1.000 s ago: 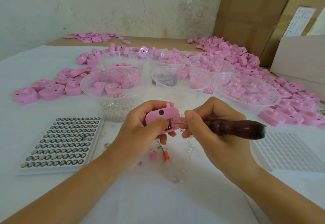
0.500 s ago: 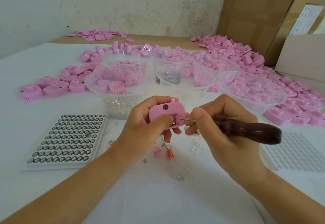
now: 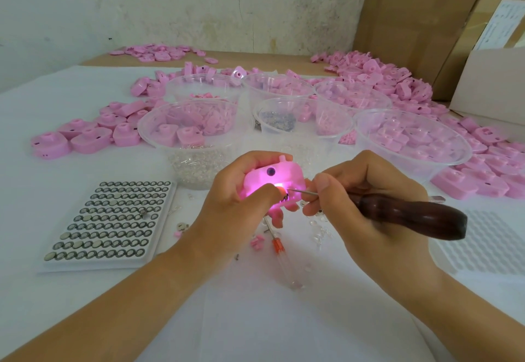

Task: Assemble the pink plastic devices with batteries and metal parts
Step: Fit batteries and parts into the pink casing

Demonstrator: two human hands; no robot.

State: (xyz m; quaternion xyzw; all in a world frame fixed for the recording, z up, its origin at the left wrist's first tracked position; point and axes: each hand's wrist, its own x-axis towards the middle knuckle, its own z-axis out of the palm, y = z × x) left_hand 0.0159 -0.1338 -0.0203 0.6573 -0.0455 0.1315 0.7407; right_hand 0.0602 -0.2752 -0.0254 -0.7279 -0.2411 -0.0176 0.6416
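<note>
Pink plastic glows from inside while a needle tip works at its contact; one slip here could spoil the fit.

The left hand (image 3: 235, 208) grips the pink device (image 3: 274, 182) with fingers curled round it, lifted above the white table (image 3: 85, 305) just in front of the clear bowls (image 3: 187, 123). The right hand (image 3: 366, 205) pinches a wooden-handled awl (image 3: 406, 216) like a pen, its thin needle (image 3: 301, 190) reaching the small dark metal part (image 3: 285, 197) at the device's lower edge. From where I stand the light suggests the battery is making contact. The left thumb lies right beside the needle tip, so a skid off the metal could prick it. Too hard a lever could bend the part or pop the cell loose. Anything that drops would land among the small loose bits (image 3: 318, 231) below the hands.
</note>
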